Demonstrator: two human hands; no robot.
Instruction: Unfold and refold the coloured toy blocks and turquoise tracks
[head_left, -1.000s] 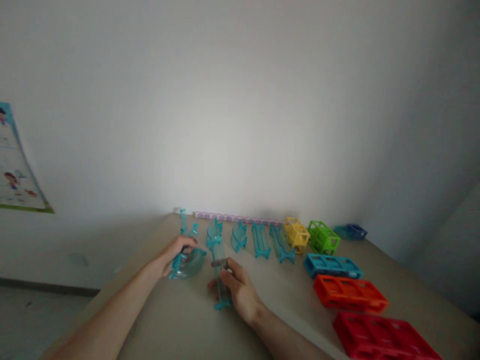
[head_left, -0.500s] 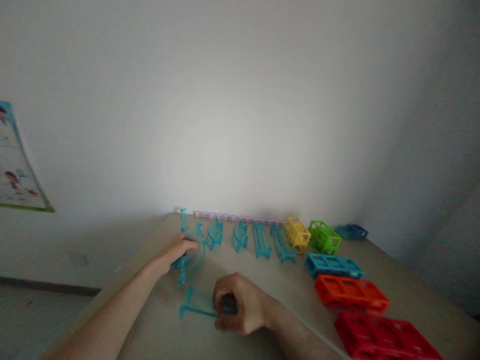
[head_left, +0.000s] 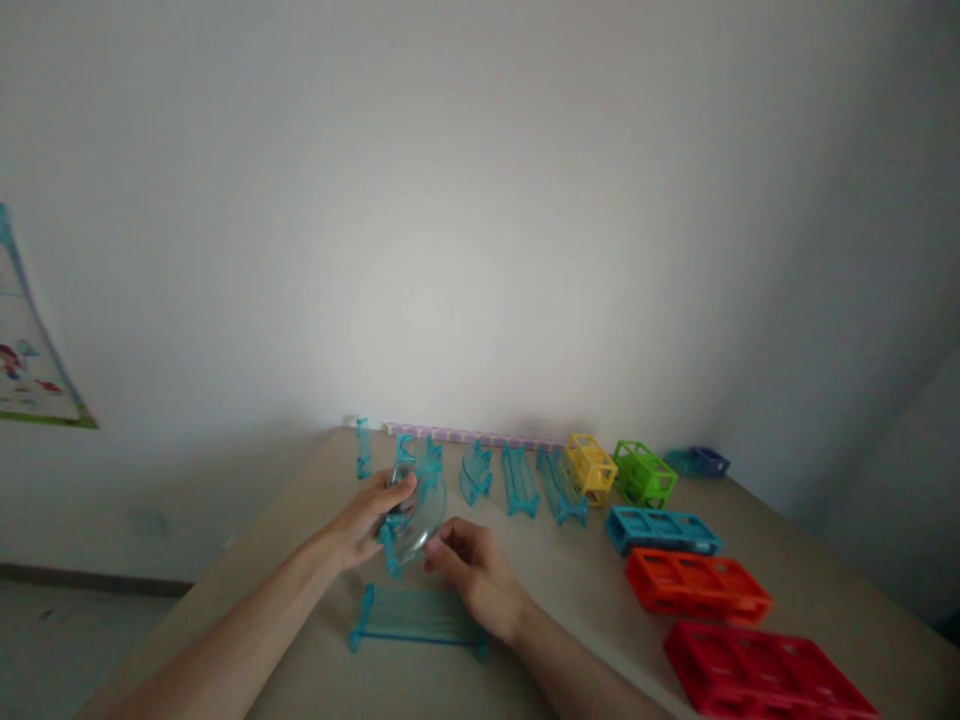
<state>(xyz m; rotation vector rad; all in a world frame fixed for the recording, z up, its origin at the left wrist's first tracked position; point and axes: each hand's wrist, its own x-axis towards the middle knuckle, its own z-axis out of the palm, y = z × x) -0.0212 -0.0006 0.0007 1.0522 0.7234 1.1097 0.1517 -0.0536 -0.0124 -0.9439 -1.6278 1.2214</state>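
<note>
My left hand [head_left: 380,508] is closed around a clear curved track piece [head_left: 425,520] with blue end connectors, lifted above the table. My right hand [head_left: 474,570] has its thumb and bent fingers at the lower right rim of that same piece, pinching it. Below both hands, a clear straight track piece [head_left: 420,628] with blue ends lies crosswise on the table. Just beyond my left hand is another blue-ended piece [head_left: 405,447], partly hidden by the held one.
Along the back stand more clear blue track pieces [head_left: 519,480]. To the right are a yellow frame [head_left: 591,468], a green frame [head_left: 643,473], and blue [head_left: 664,530], orange [head_left: 697,582] and red [head_left: 765,672] frames. A wall rises behind the table [head_left: 570,610].
My left hand has raised the curved track piece and brought it right. My right hand has left the straight piece and moved up to the curved piece's rim.
</note>
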